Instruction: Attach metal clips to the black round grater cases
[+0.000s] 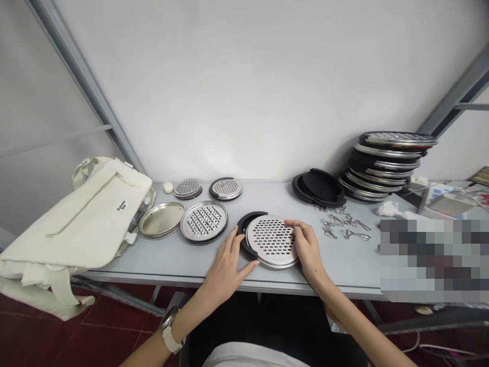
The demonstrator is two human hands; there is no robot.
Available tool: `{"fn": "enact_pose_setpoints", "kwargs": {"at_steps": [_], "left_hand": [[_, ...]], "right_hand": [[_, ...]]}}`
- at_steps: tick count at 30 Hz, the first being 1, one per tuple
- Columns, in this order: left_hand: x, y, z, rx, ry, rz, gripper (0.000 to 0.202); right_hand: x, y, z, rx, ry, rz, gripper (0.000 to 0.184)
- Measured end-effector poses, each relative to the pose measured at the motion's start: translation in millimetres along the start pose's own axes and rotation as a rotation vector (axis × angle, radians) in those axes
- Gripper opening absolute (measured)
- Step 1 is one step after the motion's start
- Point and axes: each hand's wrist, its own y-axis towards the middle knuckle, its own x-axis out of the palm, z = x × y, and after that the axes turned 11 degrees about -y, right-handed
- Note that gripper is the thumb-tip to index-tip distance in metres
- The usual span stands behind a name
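A round metal grater plate with rows of slots lies near the table's front edge, fitted into a black crescent-shaped rim on its left. My left hand grips that rim, fingertips on its outer side and thumb at the lower edge of the plate. On the opposite side my right hand holds the plate's edge, its thumb and index finger on top and the other fingers mostly hidden. To the left lie a coarser round grater and a stack of plain metal discs.
A cream bag covers the table's left end. Smaller graters and a whitish round object sit by the wall. Black rims, metal clips and a tall stack of graters stand right; a blurred patch hides the far right.
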Motion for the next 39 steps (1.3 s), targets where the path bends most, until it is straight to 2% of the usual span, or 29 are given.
{"fn": "enact_pose_setpoints", "kwargs": {"at_steps": [4, 7, 14, 19, 23, 25, 29, 35, 39], "left_hand": [[-0.5, 0.5, -1.0, 0.025, -0.039, -0.022, 0.058], [-0.5, 0.5, -1.4, 0.049, -0.064, -0.025, 0.059], [-2.2, 1.1, -3.9, 0.068, -0.135, -0.045, 0.065], [-6.3, 1.7, -2.7, 0.044, -0.192, -0.044, 0.077], [-6.9, 1.4, -1.9, 0.051, -0.194, -0.040, 0.076], [-5.9, 1.3, -1.9, 0.054, -0.172, -0.034, 0.068], [-2.6, 1.4, -2.3, 0.046, -0.131, -0.011, 0.050], [1.1, -0.2, -2.3, 0.027, -0.125, -0.001, 0.049], [4.1, -1.0, -3.0, 0.052, -0.065, 0.045, 0.047]], "right_hand": [[0.9, -2.2, -5.0, 0.031, 0.030, -0.095, 0.023], [2.0, -2.3, -8.4, 0.002, 0.065, -0.142, 0.022], [4.2, -1.3, -11.3, -0.023, 0.091, -0.202, 0.029], [3.5, -1.2, -11.0, -0.057, 0.022, -0.238, 0.036], [4.9, 0.5, -10.0, -0.105, -0.044, -0.260, 0.041], [5.3, 1.0, -10.1, -0.114, -0.053, -0.270, 0.041], [4.0, -1.0, -12.3, -0.083, -0.068, -0.229, 0.038], [0.5, -7.9, -16.5, -0.105, -0.065, -0.109, 0.034], [0.5, -9.3, -16.2, -0.156, -0.051, -0.134, 0.032]]}}
